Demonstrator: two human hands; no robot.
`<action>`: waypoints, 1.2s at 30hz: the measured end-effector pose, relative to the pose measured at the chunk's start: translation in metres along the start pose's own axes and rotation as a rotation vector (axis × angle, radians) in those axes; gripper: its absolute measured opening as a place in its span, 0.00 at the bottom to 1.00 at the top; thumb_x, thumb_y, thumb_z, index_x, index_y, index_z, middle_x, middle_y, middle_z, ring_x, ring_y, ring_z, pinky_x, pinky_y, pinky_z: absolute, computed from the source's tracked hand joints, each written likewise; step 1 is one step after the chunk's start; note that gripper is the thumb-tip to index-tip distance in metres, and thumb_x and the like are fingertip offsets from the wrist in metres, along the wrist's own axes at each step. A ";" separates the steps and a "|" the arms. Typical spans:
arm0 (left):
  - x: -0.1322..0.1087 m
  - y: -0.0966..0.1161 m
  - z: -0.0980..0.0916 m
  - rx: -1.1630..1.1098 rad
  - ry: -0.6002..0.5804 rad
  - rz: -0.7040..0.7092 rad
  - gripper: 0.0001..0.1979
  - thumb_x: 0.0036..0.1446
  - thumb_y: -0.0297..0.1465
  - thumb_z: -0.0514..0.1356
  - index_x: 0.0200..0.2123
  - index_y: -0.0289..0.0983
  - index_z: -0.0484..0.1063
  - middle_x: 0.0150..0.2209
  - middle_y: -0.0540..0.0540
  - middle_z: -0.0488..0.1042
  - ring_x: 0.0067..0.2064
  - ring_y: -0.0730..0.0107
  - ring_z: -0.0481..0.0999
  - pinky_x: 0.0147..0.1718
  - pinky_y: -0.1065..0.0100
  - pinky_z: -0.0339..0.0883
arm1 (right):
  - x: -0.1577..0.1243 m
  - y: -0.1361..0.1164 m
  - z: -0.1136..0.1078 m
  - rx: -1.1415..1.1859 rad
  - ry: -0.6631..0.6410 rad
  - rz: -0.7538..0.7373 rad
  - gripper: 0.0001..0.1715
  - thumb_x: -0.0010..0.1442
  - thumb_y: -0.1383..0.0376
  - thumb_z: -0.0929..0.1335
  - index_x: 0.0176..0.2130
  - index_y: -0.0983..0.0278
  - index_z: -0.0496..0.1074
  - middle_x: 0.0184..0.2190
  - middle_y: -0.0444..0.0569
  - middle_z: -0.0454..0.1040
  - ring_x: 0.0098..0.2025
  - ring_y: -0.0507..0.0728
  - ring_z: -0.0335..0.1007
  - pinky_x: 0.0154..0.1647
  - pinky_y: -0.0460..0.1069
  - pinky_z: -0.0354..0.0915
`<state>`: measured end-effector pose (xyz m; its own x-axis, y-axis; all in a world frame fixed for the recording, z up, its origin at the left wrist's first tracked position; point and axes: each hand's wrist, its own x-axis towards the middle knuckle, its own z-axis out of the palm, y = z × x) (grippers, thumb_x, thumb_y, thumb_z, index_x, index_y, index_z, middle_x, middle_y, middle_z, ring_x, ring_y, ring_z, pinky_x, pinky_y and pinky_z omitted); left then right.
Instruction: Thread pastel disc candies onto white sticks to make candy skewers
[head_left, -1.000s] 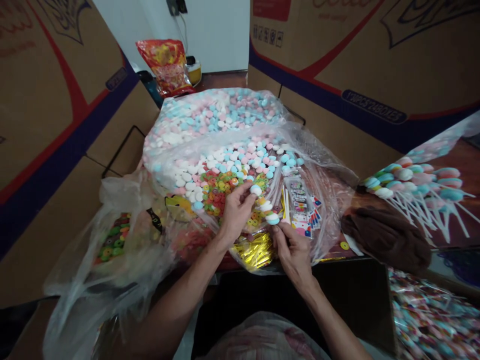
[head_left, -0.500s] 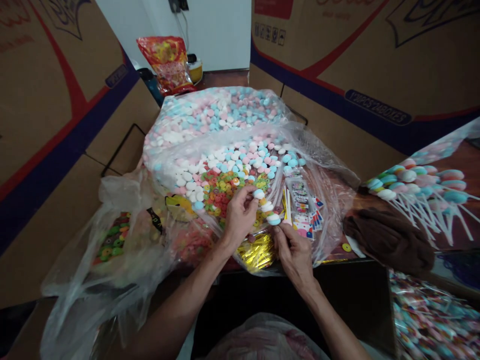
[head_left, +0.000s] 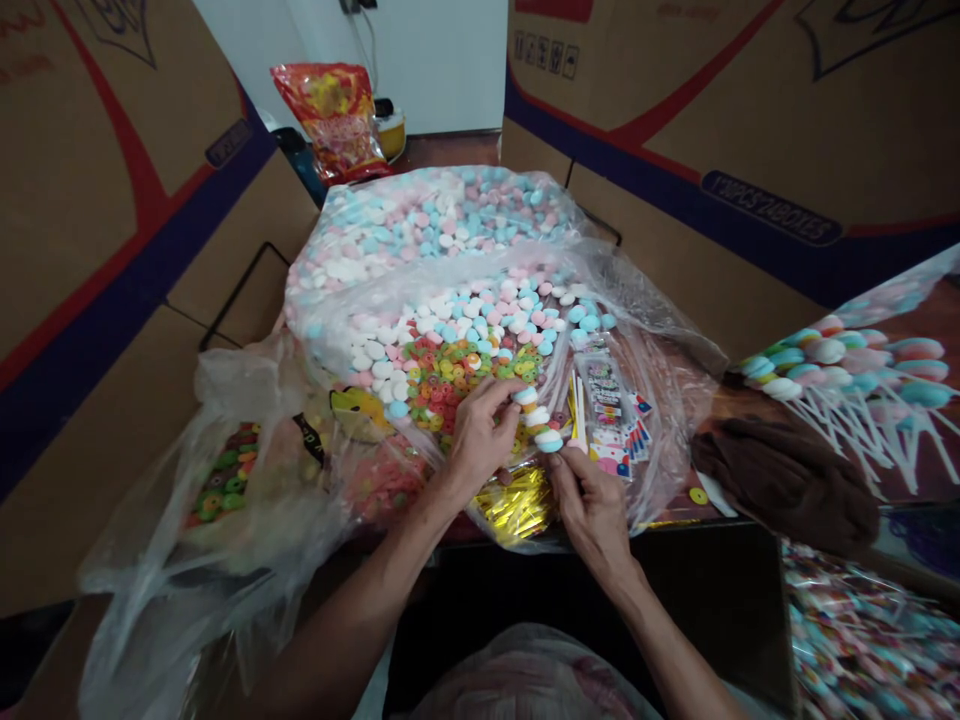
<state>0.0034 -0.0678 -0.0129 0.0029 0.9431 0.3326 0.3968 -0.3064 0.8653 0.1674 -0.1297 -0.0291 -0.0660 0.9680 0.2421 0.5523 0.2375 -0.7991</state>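
Note:
Between my two hands is a candy skewer (head_left: 535,415) of white and blue marshmallows stacked with orange and green gummy rings. My left hand (head_left: 480,435) pinches its upper end, thumb and forefinger against the top marshmallow. Below, the fingers of my right hand (head_left: 592,500) close on the lower end, just under the bottom marshmallow; the stick there is hidden by them. Loose gummy rings (head_left: 435,395) and pastel marshmallows (head_left: 382,370) lie beyond my left hand on clear plastic. Gold twist ties (head_left: 517,508) lie between my wrists.
Tall cardboard boxes (head_left: 675,130) flank the table. Finished candy skewers (head_left: 847,370) lie at right beside a brown cloth (head_left: 787,480). A large marshmallow bag (head_left: 450,210) spreads behind, and a red candy bag (head_left: 330,120) stands farther back. White sticks and printed labels (head_left: 611,400) lie right of centre.
My left fingers have pushed the top marshmallow down against the rest of the stack, closing the gap. My right hand keeps its hold. The view has shifted slightly.

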 end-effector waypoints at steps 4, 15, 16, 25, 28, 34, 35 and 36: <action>-0.003 0.002 0.003 0.008 -0.016 -0.003 0.14 0.58 0.23 0.56 0.45 0.36 0.76 0.39 0.44 0.73 0.38 0.70 0.74 0.38 0.70 0.70 | 0.000 -0.001 -0.001 -0.038 0.019 -0.006 0.16 0.67 0.62 0.62 0.29 0.63 0.69 0.19 0.39 0.58 0.20 0.49 0.55 0.24 0.45 0.52; -0.012 0.005 0.004 0.070 -0.058 -0.050 0.16 0.60 0.25 0.55 0.48 0.37 0.77 0.40 0.43 0.75 0.38 0.70 0.75 0.37 0.69 0.69 | 0.005 -0.009 0.000 -0.013 0.033 0.026 0.15 0.66 0.64 0.60 0.28 0.61 0.66 0.20 0.39 0.58 0.22 0.50 0.54 0.24 0.46 0.52; -0.013 0.005 0.004 0.082 -0.063 -0.060 0.16 0.60 0.25 0.55 0.48 0.37 0.77 0.40 0.43 0.75 0.38 0.69 0.75 0.38 0.69 0.69 | 0.006 -0.010 0.000 -0.012 0.037 0.033 0.15 0.66 0.64 0.60 0.27 0.61 0.65 0.19 0.39 0.57 0.22 0.50 0.54 0.24 0.46 0.51; -0.017 0.007 0.006 0.127 -0.095 -0.126 0.19 0.62 0.32 0.53 0.51 0.36 0.76 0.43 0.43 0.76 0.41 0.66 0.76 0.41 0.66 0.71 | 0.011 -0.010 0.002 0.030 0.049 0.086 0.16 0.66 0.66 0.59 0.26 0.61 0.62 0.20 0.39 0.57 0.23 0.50 0.54 0.26 0.46 0.50; -0.015 0.007 0.008 0.105 -0.124 -0.151 0.20 0.62 0.36 0.53 0.51 0.36 0.76 0.47 0.42 0.77 0.45 0.63 0.77 0.45 0.64 0.72 | 0.012 -0.009 0.004 0.033 0.044 0.087 0.15 0.66 0.67 0.58 0.26 0.62 0.62 0.21 0.40 0.57 0.23 0.50 0.52 0.26 0.46 0.50; -0.010 0.007 0.002 -0.048 -0.091 -0.305 0.23 0.59 0.42 0.58 0.55 0.41 0.73 0.52 0.45 0.77 0.44 0.61 0.79 0.33 0.66 0.77 | 0.016 -0.013 -0.006 0.012 0.022 0.044 0.16 0.67 0.67 0.58 0.28 0.62 0.64 0.21 0.39 0.58 0.24 0.50 0.52 0.25 0.45 0.50; -0.011 0.006 0.000 -0.065 -0.081 -0.339 0.26 0.59 0.43 0.58 0.58 0.42 0.71 0.53 0.45 0.77 0.42 0.62 0.79 0.27 0.69 0.75 | 0.017 -0.013 -0.013 -0.017 0.023 0.018 0.16 0.67 0.67 0.58 0.28 0.62 0.65 0.21 0.40 0.59 0.23 0.50 0.53 0.25 0.45 0.50; -0.013 0.004 -0.003 -0.072 -0.070 -0.362 0.28 0.58 0.43 0.58 0.61 0.43 0.68 0.53 0.45 0.77 0.40 0.62 0.80 0.22 0.71 0.73 | 0.018 -0.013 -0.022 -0.052 0.034 -0.012 0.16 0.67 0.68 0.59 0.28 0.62 0.66 0.21 0.40 0.60 0.23 0.50 0.53 0.25 0.45 0.50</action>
<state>0.0025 -0.0814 -0.0130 -0.0624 0.9978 -0.0243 0.3180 0.0430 0.9471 0.1776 -0.1171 -0.0026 -0.0452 0.9616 0.2709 0.5942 0.2439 -0.7665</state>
